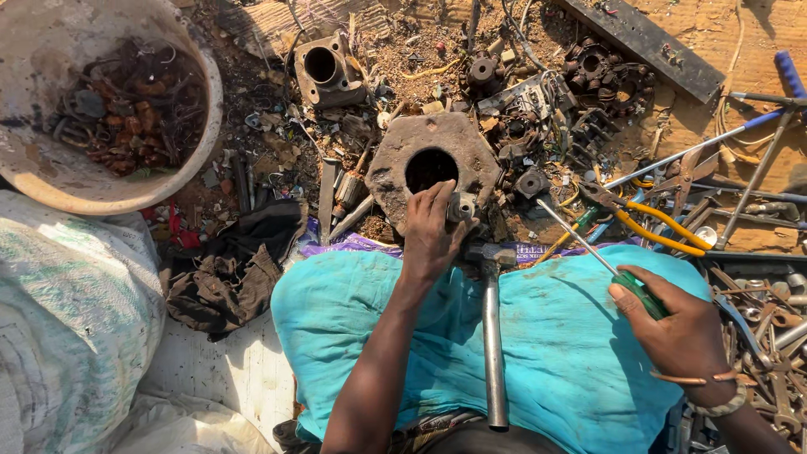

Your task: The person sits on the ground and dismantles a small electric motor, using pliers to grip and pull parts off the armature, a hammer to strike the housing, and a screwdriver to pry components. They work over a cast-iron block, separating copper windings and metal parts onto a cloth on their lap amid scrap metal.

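Note:
My left hand (430,234) grips a small grey metal part (461,206) at the near edge of a rusty hexagonal metal block (395,155) with a round hole in its middle. My right hand (679,324) holds a green-handled screwdriver (640,294); its thin shaft points up-left toward the small part. A steel hammer (493,336) lies on the turquoise cloth (353,311) over my lap, head near my left hand, handle toward me.
A plastic tub (50,181) of rusty scrap sits at upper left above a white sack (67,319). Yellow-handled pliers (656,223), a blue-handled tool (786,71), wrenches and loose metal parts crowd the right side. A dark rag (227,269) lies left of my lap.

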